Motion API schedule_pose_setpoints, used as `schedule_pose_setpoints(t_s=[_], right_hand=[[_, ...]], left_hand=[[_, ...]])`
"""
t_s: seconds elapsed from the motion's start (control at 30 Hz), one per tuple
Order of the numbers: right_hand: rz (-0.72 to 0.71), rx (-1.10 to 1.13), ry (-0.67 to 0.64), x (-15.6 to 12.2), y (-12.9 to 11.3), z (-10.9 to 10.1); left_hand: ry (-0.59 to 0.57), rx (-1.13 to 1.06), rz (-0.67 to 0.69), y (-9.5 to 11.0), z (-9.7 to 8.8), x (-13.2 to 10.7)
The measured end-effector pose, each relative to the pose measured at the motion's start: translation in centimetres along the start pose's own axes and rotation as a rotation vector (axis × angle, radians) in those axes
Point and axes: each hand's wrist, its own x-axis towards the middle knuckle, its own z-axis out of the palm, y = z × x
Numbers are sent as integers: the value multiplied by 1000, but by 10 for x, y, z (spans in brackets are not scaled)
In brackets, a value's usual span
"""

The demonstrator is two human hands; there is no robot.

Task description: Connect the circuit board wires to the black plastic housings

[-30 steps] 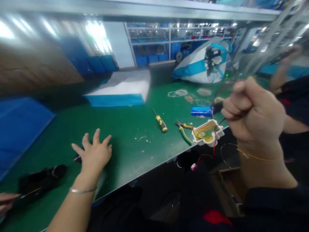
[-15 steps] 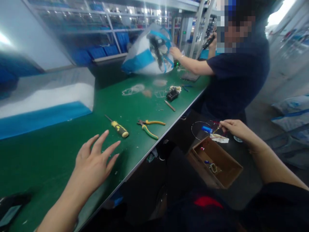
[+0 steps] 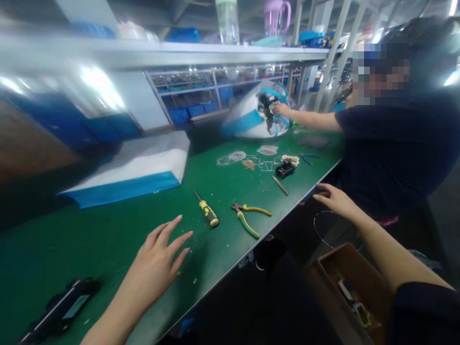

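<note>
Over the green tabletop (image 3: 132,230) hovers my left hand (image 3: 158,254), fingers spread and holding nothing. Just beyond its fingertips lies a yellow-and-black screwdriver (image 3: 208,213). Pliers with green and yellow handles (image 3: 247,227) rest to the right of it, jaws pointing left. My right hand (image 3: 334,199) is at the table's front edge, fingers apart and nothing in them. Below that arm, a cardboard box (image 3: 332,263) on the floor holds a white part (image 3: 347,290) and other small pieces. A black device (image 3: 61,309) lies at the table's near left.
A white and blue bag (image 3: 136,163) lies at the back left. Beyond the pliers are a pencil-like stick (image 3: 280,185), a black part (image 3: 285,168) and a heap of screws (image 3: 248,165). A co-worker's hand (image 3: 282,110) reaches into another bag (image 3: 247,117).
My right hand has let go of the white part with the blue cylinder and wires, and has risen to the table edge. The white part is now in the box. My view has turned left and up.
</note>
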Motion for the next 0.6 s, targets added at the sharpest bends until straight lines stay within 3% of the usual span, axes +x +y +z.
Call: schedule_pose_setpoints(t_s=[0.13, 0.27, 0.43, 0.6], right_hand=[[-45, -17, 92, 81, -47, 31], [-28, -44, 159, 132, -67, 61], [97, -143, 205, 150, -68, 81], [93, -155, 333, 146, -75, 58]], left_hand=[[-4, -21, 10, 20, -34, -4], [9, -73, 32, 51, -65, -10], [-2, -94, 6, 68, -65, -22], [-90, -141, -7, 71, -59, -33]])
